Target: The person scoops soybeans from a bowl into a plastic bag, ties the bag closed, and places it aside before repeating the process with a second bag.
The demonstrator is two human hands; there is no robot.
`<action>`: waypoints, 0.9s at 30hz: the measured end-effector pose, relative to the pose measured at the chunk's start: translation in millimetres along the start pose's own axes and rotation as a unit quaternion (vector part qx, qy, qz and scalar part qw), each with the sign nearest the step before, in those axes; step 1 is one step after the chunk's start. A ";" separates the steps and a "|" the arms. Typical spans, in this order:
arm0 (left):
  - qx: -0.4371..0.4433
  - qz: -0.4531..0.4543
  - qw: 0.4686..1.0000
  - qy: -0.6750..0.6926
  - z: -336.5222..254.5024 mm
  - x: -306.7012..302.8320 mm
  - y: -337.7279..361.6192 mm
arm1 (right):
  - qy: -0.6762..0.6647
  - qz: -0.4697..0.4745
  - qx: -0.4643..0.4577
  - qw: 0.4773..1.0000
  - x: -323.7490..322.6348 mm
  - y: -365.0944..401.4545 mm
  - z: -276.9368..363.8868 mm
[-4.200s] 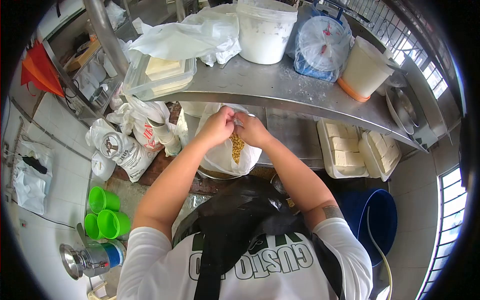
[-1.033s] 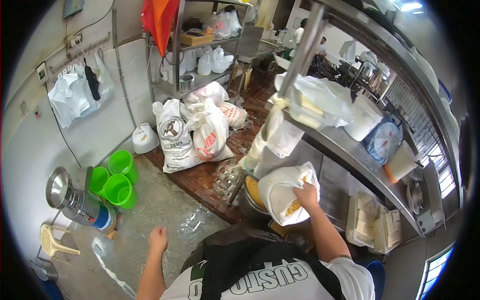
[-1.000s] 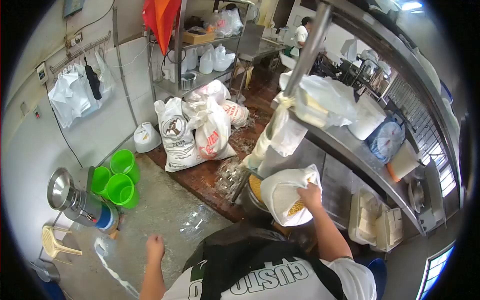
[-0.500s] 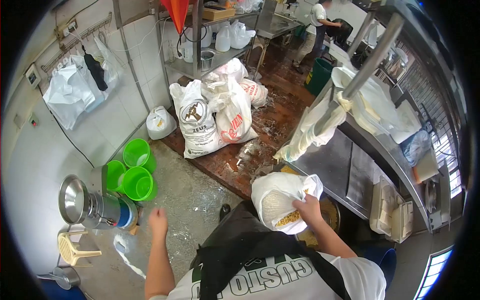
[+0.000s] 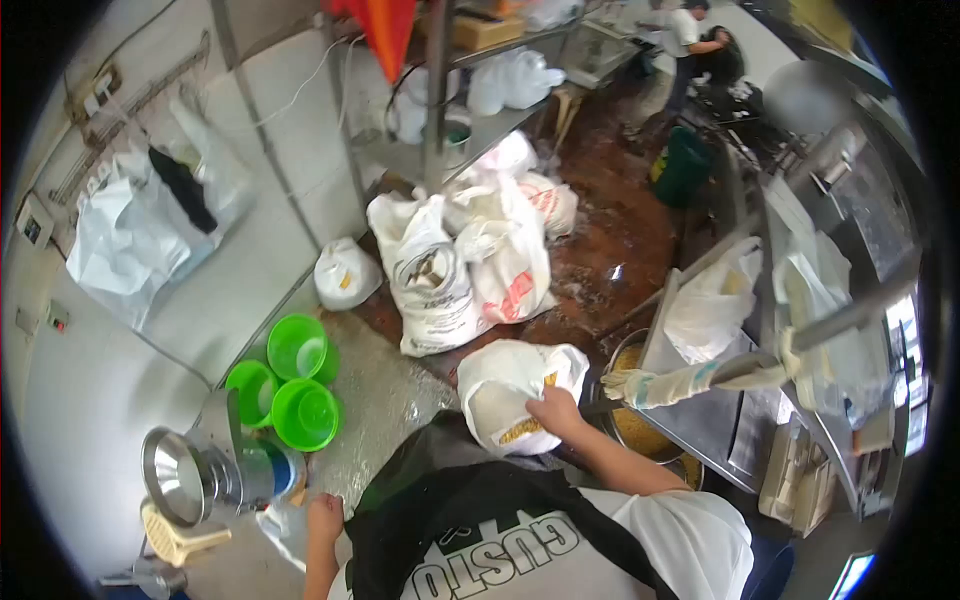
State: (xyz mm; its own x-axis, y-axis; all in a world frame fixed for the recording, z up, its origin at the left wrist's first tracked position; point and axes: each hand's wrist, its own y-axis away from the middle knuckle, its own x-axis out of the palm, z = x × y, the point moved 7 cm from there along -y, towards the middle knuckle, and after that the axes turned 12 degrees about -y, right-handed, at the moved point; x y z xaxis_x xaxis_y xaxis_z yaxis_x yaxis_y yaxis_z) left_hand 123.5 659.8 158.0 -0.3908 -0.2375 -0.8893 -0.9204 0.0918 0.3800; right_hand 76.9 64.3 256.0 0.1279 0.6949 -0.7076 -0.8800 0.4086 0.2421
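The right hand [image 5: 555, 410] grips the gathered rim of a white bag [image 5: 500, 385], fingers closed on the cloth-like plastic beside the open mouth. Holding it by the edge seems to let the weight hang below while the mouth faces up, which would stop the yellow beans [image 5: 520, 430] from spilling; whether anything else supports the bag from beneath cannot be told. The left hand [image 5: 325, 515] is curled closed out to the side, apart from the bag, with nothing visible in it, perhaps to balance the load. The bag hangs in front of the black apron [image 5: 440, 500], between the grain sacks and the bench [image 5: 705, 425]. Its sides bulge softly and crease towards the grip, and the beans show as a small, grainy patch. Beside the steel bench, a round metal pot [image 5: 613, 432] holds more yellow grains, low down where its wide mouth is easy to reach. The printed sacks [image 5: 430, 290] slump together upright, apparently bracing one another, on wet, reddish-brown flooring [image 5: 610, 250]. Three glossy green buckets [image 5: 306, 412] cluster near the wall, next to a steel machine [image 5: 225, 470] with a flared round funnel. Farther off, a co-worker [image 5: 682, 35] stands near a dark green bin [image 5: 682, 165].
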 end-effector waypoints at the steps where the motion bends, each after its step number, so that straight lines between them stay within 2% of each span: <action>1: -0.023 -0.021 0.998 0.062 23.2 2.9 5.7 | 0.014 0.018 0.007 1.000 11.9 -21.1 9.0; 2: -0.052 -0.044 0.990 0.125 44.1 5.7 22.4 | 0.002 0.021 -0.004 1.000 6.4 -29.1 45.8; 4: -0.086 -0.014 0.993 0.081 22.0 -36.0 28.1 | -0.028 0.045 -0.022 0.998 20.1 -56.0 79.1; 9: -0.123 0.001 0.990 0.065 42.6 -23.3 -38.1 | 0.013 0.136 -0.064 0.989 87.4 -133.5 132.6; 11: -0.081 0.001 0.991 0.106 33.1 -33.3 -80.0 | 0.037 0.165 -0.114 0.979 119.4 -164.7 172.1; 12: -0.088 0.009 0.990 0.111 37.0 -36.7 -101.2 | 0.057 0.197 -0.194 0.959 134.6 -175.7 198.5; 13: -0.075 -0.008 0.989 0.127 38.3 -43.2 -124.1 | 0.063 0.206 -0.191 0.958 147.4 -190.9 220.1; 15: -0.066 -0.017 0.986 0.150 44.5 -56.5 -167.1 | 0.038 0.231 -0.109 0.966 178.6 -223.9 253.8; 17: -0.088 -0.040 0.978 0.187 56.2 -80.5 -202.2 | 0.065 0.241 -0.132 0.959 219.6 -270.8 268.0; 19: -0.112 -0.038 0.972 0.203 66.8 -100.1 -230.1 | 0.121 0.283 -0.244 0.920 258.3 -313.1 304.0; 20: -0.129 -0.043 0.967 0.214 73.2 -109.7 -245.7 | 0.088 0.257 -0.135 0.953 272.7 -342.9 306.5; 23: -0.132 -0.038 0.970 0.203 92.1 -121.2 -273.3 | 0.103 0.260 -0.162 0.946 325.2 -422.3 325.7; 27: -0.142 -0.002 0.972 0.187 121.3 -102.7 -280.4 | 0.086 0.262 -0.196 0.941 386.9 -505.8 357.1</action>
State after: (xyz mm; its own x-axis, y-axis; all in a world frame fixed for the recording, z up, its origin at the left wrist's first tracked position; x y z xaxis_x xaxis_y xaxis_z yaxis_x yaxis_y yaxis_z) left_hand 420.7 775.8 111.8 -0.3080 -0.5768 -0.7566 -0.8613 -0.1687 0.4793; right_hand 734.9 337.8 96.8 -0.4168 0.6200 -0.6647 -0.9071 -0.2369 0.3479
